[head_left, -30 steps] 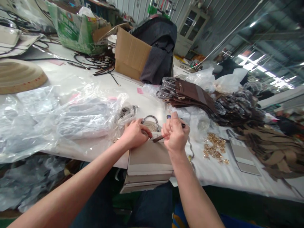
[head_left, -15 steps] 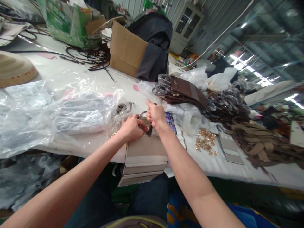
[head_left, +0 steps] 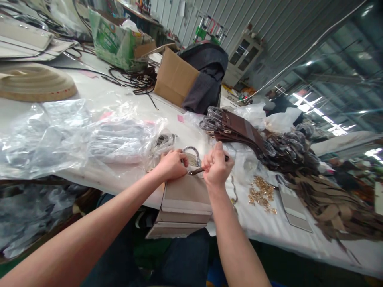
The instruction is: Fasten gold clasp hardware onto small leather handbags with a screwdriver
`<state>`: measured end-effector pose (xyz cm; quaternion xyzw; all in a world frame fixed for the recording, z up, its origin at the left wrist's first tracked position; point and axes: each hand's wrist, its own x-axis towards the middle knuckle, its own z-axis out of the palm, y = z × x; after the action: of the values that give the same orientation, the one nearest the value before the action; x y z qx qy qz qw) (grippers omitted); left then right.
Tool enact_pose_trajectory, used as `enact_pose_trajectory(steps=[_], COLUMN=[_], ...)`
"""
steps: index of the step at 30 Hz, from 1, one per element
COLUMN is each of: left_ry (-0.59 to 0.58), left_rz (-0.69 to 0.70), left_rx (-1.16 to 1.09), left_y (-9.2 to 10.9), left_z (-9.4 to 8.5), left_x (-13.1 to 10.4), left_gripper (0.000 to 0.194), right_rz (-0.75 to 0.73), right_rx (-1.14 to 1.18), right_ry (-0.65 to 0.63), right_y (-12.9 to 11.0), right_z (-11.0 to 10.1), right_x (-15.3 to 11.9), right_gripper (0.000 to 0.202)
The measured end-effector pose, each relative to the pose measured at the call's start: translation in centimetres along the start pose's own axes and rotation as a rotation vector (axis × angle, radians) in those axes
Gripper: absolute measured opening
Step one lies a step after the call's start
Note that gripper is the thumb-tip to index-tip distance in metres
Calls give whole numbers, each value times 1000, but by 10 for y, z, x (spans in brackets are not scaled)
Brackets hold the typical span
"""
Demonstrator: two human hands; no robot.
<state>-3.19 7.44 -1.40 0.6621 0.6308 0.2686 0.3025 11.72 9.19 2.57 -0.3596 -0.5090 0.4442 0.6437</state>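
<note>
A taupe handbag (head_left: 187, 194) lies at the table's front edge, its lower panels hanging over. Its curved handle (head_left: 193, 150) is wrapped in clear plastic and stands up behind my hands. My left hand (head_left: 172, 164) is closed at the bag's top edge, fingertips pinching near the handle's base. In my right hand (head_left: 218, 164), a fist with the thumb up, is a narrow dark brown strap (head_left: 196, 171). The strap runs left to a small metal fitting beside my left fingertips; the fist hides its middle, and a dark end shows on the far side.
Gold metal fittings (head_left: 261, 193) lie to the right, beside a grey panel (head_left: 295, 205) and brown strips (head_left: 338, 207). Stacked dark brown bags (head_left: 242, 129) stand behind. Plastic-wrapped pieces (head_left: 116, 139) lie left; a cardboard box (head_left: 175, 75) and tape roll (head_left: 36, 81) sit farther back.
My right hand has moved right and slightly down, swinging the strap from nearly upright to nearly level. My left hand stays at the bag's edge. The phone screen seen earlier is now hidden.
</note>
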Motion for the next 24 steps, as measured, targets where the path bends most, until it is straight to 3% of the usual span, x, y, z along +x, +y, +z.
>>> enact_pose_trajectory(steps=[5, 9, 13, 18, 21, 24], left_ry=[23, 26, 5, 2, 25, 33], left_rz=[23, 44, 29, 40, 34, 38], left_rx=[-24, -34, -29, -32, -42, -50], left_y=[-3, -6, -5, -5, -7, -8], left_z=[3, 4, 2, 1, 4, 8], left_x=[0, 2, 1, 2, 3, 2], left_gripper=[12, 10, 12, 13, 14, 16], right_rz=[-86, -74, 139, 370, 485, 489], right_rx=[-96, -229, -149, -31, -21, -50], right_ry=[-20, -30, -53, 32, 3, -6], right_y=[4, 11, 11, 13, 19, 20], right_z=[1, 3, 4, 4, 8, 13], right_x=[-13, -11, 20, 62, 70, 67], right_gripper=[72, 70, 74, 76, 72, 72])
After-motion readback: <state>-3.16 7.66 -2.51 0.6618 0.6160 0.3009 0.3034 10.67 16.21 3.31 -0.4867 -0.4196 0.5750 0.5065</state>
